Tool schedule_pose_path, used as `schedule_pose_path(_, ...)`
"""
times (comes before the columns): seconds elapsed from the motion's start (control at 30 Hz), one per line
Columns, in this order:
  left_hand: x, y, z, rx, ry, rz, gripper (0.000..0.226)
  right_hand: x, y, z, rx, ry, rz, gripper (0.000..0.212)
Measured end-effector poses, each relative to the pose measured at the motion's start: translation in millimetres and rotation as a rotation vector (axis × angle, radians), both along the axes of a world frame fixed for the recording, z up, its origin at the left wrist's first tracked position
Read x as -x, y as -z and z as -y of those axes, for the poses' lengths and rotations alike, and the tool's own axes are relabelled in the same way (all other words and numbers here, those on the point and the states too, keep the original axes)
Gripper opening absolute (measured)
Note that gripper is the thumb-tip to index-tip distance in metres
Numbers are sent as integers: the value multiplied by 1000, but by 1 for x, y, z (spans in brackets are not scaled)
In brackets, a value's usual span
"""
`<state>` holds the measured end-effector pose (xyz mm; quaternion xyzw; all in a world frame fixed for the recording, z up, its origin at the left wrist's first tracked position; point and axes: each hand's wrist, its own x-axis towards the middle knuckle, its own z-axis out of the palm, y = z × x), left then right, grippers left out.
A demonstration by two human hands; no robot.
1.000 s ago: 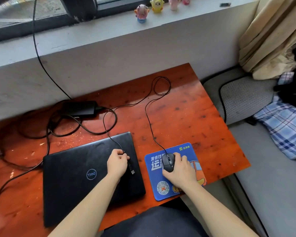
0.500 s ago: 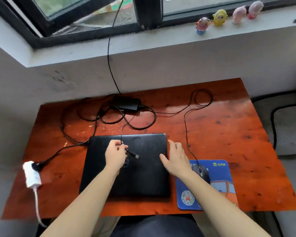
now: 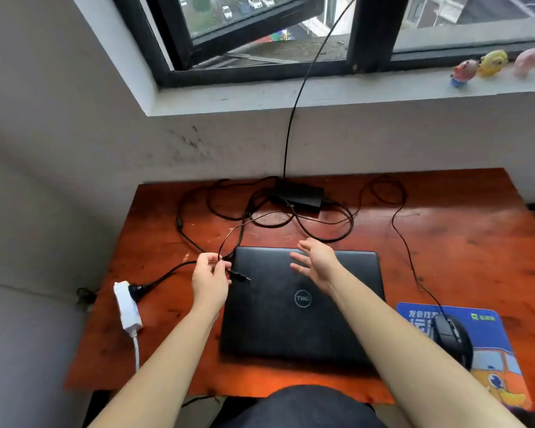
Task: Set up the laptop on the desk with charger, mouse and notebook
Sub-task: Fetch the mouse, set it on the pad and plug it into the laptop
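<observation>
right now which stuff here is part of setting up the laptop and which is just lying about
Part of the job:
- closed Dell laptop
- charger brick
- USB plug pinched in the left hand
- mouse on the blue mouse pad
- white power strip
- right hand, open above the lid

Just lying about:
- toy figurines on the windowsill

No notebook is in view.

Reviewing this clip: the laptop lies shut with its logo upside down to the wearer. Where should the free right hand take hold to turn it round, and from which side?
Judging by the upside-down logo, the hinge probably faces the wearer. The right hand, open above the lid, would best grip the laptop by its bare right edge, coming from the right; the left hand holds the cable plug at the left corner.
</observation>
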<state>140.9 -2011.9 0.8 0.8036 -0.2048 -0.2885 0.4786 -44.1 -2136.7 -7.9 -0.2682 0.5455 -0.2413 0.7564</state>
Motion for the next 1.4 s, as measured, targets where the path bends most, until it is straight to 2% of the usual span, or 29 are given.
schedule_pose_path(0.17,-73,2,-31,88,95,7,18,-90,-20,5,-39,103,100,48)
schedule_pose_path(0.27,-110,14,-49,60,85,-44,19,-133,-22,-3,-9,132,101,46)
schedule_pose_path(0.33,-128,26,-58,20,58,-107,19,-153,-18,-9,49,103,55,54)
schedule_pose_path(0.47,-142,49,-61,-40,-16,-252,16,-163,11,-23,308,-222,-258,66)
schedule_pose_path(0.6,-134,72,-54,-73,-184,-397,9,-136,58,-47,752,-700,-819,60)
schedule_pose_path(0.67,-130,84,-49,-83,-275,-460,8,-126,82,-62,966,-813,-959,56)
schedule_pose_path(0.73,-128,88,-49,-92,-332,-488,7,-122,96,-78,1093,-823,-1013,54)
schedule_pose_path(0.8,-126,93,-51,-146,-296,-405,20,-123,104,-85,1143,-788,-1056,54)
schedule_pose_path(0.83,-125,96,-54,-181,-231,-301,28,-124,108,-86,1161,-780,-1080,54)
schedule_pose_path(0.93,-120,97,-69,-239,23,140,51,-125,112,-88,1224,-775,-1149,54)
schedule_pose_path(1.03,-120,102,-83,-102,351,620,45,-126,114,-90,1252,-752,-1179,53)
schedule_pose_path(1.1,-124,107,-87,-10,631,843,37,-127,112,-90,1257,-741,-1184,53)
schedule_pose_path(1.17,-127,115,-85,-32,798,874,36,-127,113,-89,1250,-733,-1178,53)
schedule_pose_path(1.23,-130,119,-79,-72,856,849,34,-127,112,-90,1259,-710,-1155,51)
schedule_pose_path(1.4,-132,127,-61,8,780,756,23,-113,114,-109,1200,-514,-1297,49)
